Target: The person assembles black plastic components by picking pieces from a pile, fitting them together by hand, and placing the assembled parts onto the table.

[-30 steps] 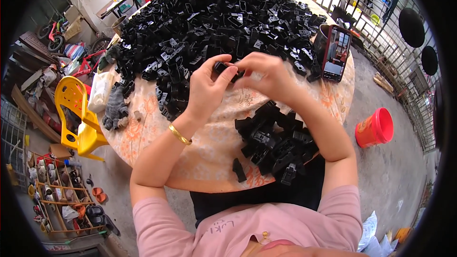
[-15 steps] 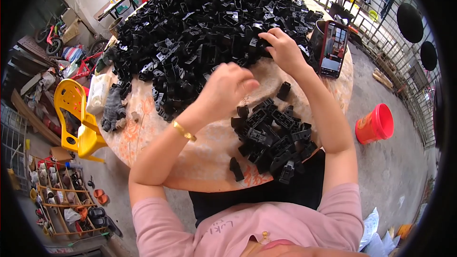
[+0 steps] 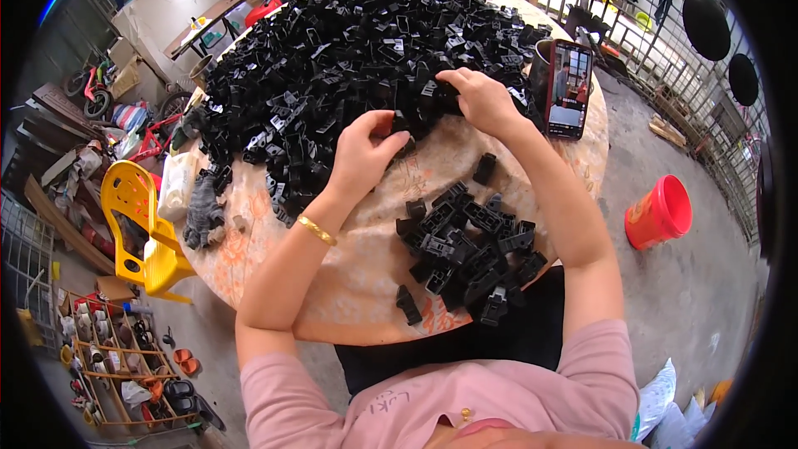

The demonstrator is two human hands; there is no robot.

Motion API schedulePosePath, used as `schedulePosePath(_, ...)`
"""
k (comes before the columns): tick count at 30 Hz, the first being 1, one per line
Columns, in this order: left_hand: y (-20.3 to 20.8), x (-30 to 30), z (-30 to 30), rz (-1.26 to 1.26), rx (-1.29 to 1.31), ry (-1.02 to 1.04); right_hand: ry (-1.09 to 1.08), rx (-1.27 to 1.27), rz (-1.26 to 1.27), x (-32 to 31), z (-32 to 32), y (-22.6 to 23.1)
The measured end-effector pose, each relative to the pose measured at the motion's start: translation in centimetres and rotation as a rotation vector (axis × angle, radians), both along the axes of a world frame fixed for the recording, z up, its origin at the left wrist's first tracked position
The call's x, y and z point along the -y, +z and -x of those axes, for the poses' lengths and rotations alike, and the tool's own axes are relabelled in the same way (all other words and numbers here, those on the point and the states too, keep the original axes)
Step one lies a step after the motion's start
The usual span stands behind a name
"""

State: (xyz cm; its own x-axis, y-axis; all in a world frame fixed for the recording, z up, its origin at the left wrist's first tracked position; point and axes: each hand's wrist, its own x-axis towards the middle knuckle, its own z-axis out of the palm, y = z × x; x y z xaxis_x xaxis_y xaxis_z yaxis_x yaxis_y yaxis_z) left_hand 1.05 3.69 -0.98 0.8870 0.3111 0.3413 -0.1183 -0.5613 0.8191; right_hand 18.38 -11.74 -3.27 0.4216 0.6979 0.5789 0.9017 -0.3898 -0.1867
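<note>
I am seeing left hand (image 3: 362,154) pinching a black plastic clip (image 3: 401,123), right hand (image 3: 478,100) fingers curling into the big heap of black plastic parts (image 3: 349,50) at 12 o'clock, small black pile (image 3: 470,254) at 6 o'clock.

Left hand (image 3: 363,152): fingers curled on a black plastic part at the near edge of the big heap.
Right hand (image 3: 480,101): just right of the left hand, fingertips in the same heap edge, gripping black pieces.
Big heap of black plastic parts (image 3: 349,58): beyond both hands, covering the far half of the round table (image 3: 349,283).
Small pile of black parts (image 3: 465,249): below the hands, between the forearms.
Phone (image 3: 568,89): propped upright just right of the right hand, screen lit.
Gold bracelet (image 3: 317,230): on the left wrist.
Red bucket (image 3: 661,212): on the floor, well right of the right forearm.
Yellow chair (image 3: 141,224): far left of the left arm.
</note>
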Motion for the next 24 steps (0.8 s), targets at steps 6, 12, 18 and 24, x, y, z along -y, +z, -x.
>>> schedulePosePath(6,-0.5,-0.9,0.6,0.629,0.040,-0.209,0.085,-0.210,-0.264,0.0,2.2,2.2)
schedulePosePath(12,-0.4,-1.1,0.7,0.903,0.020,-0.288,0.478,-0.511,-0.448,-1.1,6.7,3.0)
schedulePosePath(18,-0.2,-0.8,0.9,0.927,0.054,-0.228,0.570,-0.504,-0.519,-1.9,8.7,1.9)
schedulePosePath(24,0.1,-0.4,1.0,0.812,0.063,-0.192,0.562,-0.892,-0.699,-2.3,8.9,1.7)
